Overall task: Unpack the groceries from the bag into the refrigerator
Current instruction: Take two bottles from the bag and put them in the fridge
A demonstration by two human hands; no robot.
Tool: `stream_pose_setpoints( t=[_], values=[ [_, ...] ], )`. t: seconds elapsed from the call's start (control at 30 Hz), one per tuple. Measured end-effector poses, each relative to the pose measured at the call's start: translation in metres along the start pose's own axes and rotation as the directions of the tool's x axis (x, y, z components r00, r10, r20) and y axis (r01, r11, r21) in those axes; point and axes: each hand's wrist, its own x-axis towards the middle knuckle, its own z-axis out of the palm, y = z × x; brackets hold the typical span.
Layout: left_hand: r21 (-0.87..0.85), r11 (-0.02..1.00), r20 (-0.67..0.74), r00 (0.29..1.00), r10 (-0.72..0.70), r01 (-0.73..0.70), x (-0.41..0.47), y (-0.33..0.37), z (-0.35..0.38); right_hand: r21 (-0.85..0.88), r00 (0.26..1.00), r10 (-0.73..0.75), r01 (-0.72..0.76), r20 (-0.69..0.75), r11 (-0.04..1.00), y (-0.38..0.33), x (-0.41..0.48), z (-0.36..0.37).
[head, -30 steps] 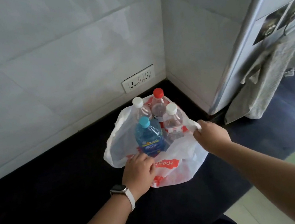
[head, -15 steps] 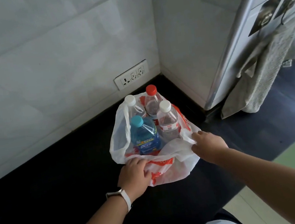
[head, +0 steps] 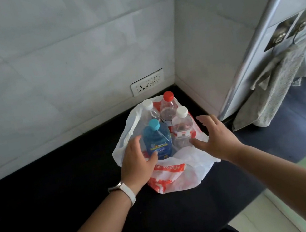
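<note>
Fingers [head: 135, 140] of the left hand [head: 135, 161] curled round the left side of the blue bottle [head: 157, 141], with the thumb on its label, gripping it. On the right hand [head: 215, 137] the fingers were spread wide and held nothing, just right of the near white-capped bottle [head: 182, 129]. All four bottles stood upright inside the open plastic bag [head: 178, 176]. The blue one was near left, the red-capped bottle [head: 168, 109] far right, and the far white-capped bottle [head: 150, 110] far left. The bag sat on the black tabletop [head: 59, 192] in the corner of the tiled wall, below a wall socket [head: 147, 82]. To the right stood the white refrigerator [head: 291, 1], with a grey towel [head: 278, 95] hanging on its side.
</note>
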Motion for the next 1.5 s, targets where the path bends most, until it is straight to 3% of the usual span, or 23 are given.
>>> stream_pose_setpoints(
  t=[0.17,0.37,0.73,0.93,1.1,1.2,1.5],
  values=[
    [-0.137,0.982,0.204,0.974,-0.103,0.133,0.025,-0.006,-0.003,0.117,0.998,0.058,-0.059,0.012,0.991,-0.012,0.022,0.005],
    [-0.218,0.96,0.265,0.957,-0.114,0.175,0.039,-0.016,0.007,0.202,0.989,0.109,-0.127,0.098,0.971,-0.006,0.045,0.024],
    [-0.328,0.887,0.396,0.899,-0.184,0.326,0.048,-0.025,0.026,0.343,0.97,0.066,-0.147,0.235,0.928,0.002,0.062,0.051],
    [-0.333,0.896,0.329,0.926,-0.183,0.295,0.047,-0.022,0.027,0.333,0.974,0.057,-0.13,0.219,0.934,0.003,0.061,0.051],
    [-0.322,0.9,0.224,0.947,-0.229,0.294,0.037,-0.012,0.031,0.333,0.988,0.101,-0.134,0.115,0.933,0.0,0.052,0.046],
    [-0.363,0.881,0.181,0.951,-0.253,0.303,0.028,-0.006,0.033,0.332,0.991,0.113,-0.128,0.064,0.935,-0.001,0.045,0.04],
    [-0.565,0.81,0.071,0.987,-0.146,0.161,0.017,0.037,-0.001,0.448,0.989,0.122,-0.07,-0.088,0.891,-0.021,0.016,0.005]
  ],
)
